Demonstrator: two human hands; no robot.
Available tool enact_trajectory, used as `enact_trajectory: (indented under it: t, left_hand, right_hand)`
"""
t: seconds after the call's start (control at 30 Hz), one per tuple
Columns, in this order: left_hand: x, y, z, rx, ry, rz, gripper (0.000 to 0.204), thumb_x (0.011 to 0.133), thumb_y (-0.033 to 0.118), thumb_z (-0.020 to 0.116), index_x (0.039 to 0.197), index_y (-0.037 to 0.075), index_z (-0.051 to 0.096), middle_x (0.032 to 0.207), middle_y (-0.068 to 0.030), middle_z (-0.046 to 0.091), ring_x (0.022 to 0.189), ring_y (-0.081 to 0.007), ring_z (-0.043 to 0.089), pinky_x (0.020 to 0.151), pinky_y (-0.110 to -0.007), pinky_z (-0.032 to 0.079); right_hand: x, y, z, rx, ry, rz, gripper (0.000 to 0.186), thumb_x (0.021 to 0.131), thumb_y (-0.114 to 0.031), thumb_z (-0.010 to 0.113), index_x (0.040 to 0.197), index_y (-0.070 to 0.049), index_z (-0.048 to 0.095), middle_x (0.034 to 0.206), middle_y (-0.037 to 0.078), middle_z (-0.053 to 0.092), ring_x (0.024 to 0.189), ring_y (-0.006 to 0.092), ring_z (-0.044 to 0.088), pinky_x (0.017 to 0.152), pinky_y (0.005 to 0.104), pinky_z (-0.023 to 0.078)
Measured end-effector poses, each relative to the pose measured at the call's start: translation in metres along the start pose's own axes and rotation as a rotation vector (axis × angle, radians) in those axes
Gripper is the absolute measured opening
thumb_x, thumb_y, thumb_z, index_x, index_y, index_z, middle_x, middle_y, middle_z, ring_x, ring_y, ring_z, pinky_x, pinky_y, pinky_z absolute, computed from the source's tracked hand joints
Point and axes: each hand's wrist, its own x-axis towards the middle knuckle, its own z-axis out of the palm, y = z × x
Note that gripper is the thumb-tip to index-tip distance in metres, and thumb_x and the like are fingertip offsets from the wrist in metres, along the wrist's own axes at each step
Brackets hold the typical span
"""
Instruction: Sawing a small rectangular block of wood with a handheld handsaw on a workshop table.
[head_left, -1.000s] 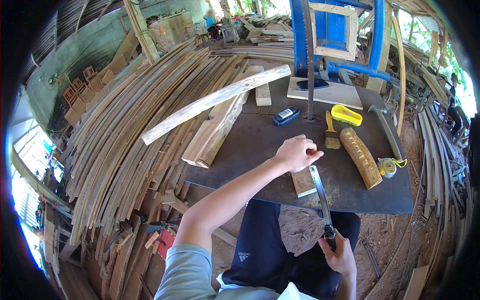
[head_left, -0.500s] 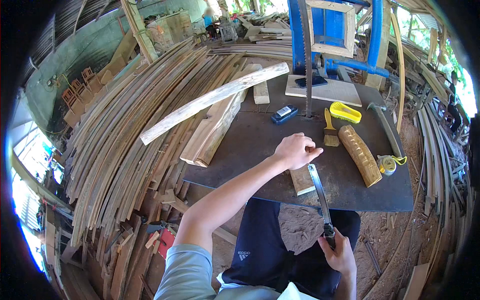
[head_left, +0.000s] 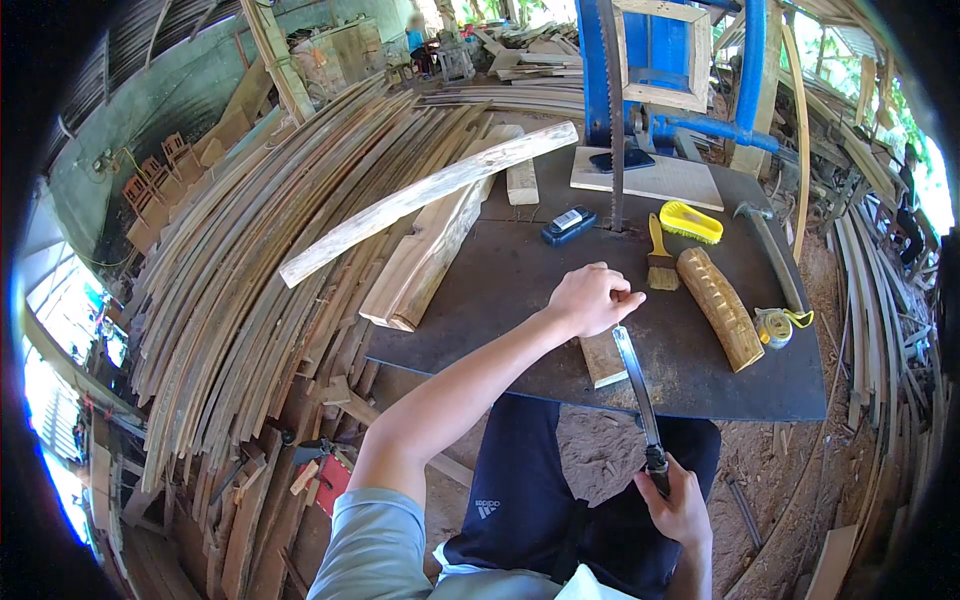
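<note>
My left hand (head_left: 597, 300) is curled closed over the far end of a short wood block (head_left: 604, 360) lying at the table's near edge. The hand hides the rest of the block. In my right hand (head_left: 678, 503), low over my lap, is the black handle of a narrow saw (head_left: 640, 388). Its long, slightly curved blade points up and away, beside the block's right side, with the tip just below my left hand. Whether blade and wood touch, I cannot tell. Pale sawdust lies on the table right of the blade.
On the dark table (head_left: 480, 345) lie a carved wood piece (head_left: 720, 308), paintbrush (head_left: 660, 255), yellow scrub brush (head_left: 690, 222), hammer (head_left: 772, 255), tape measure (head_left: 774, 328) and dark blue device (head_left: 569, 226). A bandsaw blade (head_left: 613, 120) rises behind. Long planks (head_left: 270, 250) fill the left.
</note>
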Motion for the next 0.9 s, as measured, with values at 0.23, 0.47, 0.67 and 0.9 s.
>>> enact_trajectory:
  t: [0.23, 0.47, 0.67, 0.9]
  left_hand:
    - [-0.004, 0.004, 0.003, 0.016, 0.038, -0.089, 0.046, 0.102, 0.049, 0.068, 0.081, 0.01, 0.079, 0.085, -0.0072, 0.075, 0.093, -0.0293, 0.072, 0.084, -0.045, 0.059]
    - [-0.005, 0.005, 0.002, 0.018, 0.056, -0.134, 0.047, 0.102, 0.05, 0.067, 0.08, 0.01, 0.079, 0.086, -0.0096, 0.075, 0.093, -0.0297, 0.072, 0.083, -0.045, 0.059]
    - [-0.004, 0.006, 0.001, 0.035, 0.021, -0.155, 0.044, 0.1, 0.053, 0.067, 0.082, 0.015, 0.08, 0.093, -0.0135, 0.076, 0.093, -0.0315, 0.076, 0.085, -0.046, 0.063]
    - [-0.004, 0.002, 0.004, 0.041, 0.02, -0.154, 0.044, 0.101, 0.054, 0.066, 0.083, 0.016, 0.081, 0.096, -0.0138, 0.075, 0.093, -0.0314, 0.076, 0.086, -0.046, 0.063]
  right_hand:
    - [0.001, -0.003, -0.002, 0.009, -0.025, 0.034, 0.023, 0.104, -0.02, 0.072, 0.11, 0.002, 0.068, 0.084, 0.019, 0.075, 0.075, 0.0352, 0.076, 0.065, 0.0403, 0.053]
    - [0.002, -0.003, -0.002, 0.027, -0.011, 0.034, 0.023, 0.103, -0.02, 0.073, 0.108, 0.001, 0.068, 0.074, 0.013, 0.07, 0.062, 0.0164, 0.064, 0.059, 0.0348, 0.045]
    - [0.001, 0.016, 0.001, 0.176, -0.049, 0.084, 0.022, 0.104, -0.021, 0.073, 0.107, 0.0, 0.067, 0.07, 0.006, 0.063, 0.063, 0.0077, 0.049, 0.058, 0.0317, 0.04]
    - [0.002, 0.009, 0.003, 0.187, -0.06, 0.087, 0.021, 0.104, -0.02, 0.073, 0.108, 0.0, 0.066, 0.07, 0.004, 0.063, 0.064, 0.0058, 0.049, 0.057, 0.0309, 0.039]
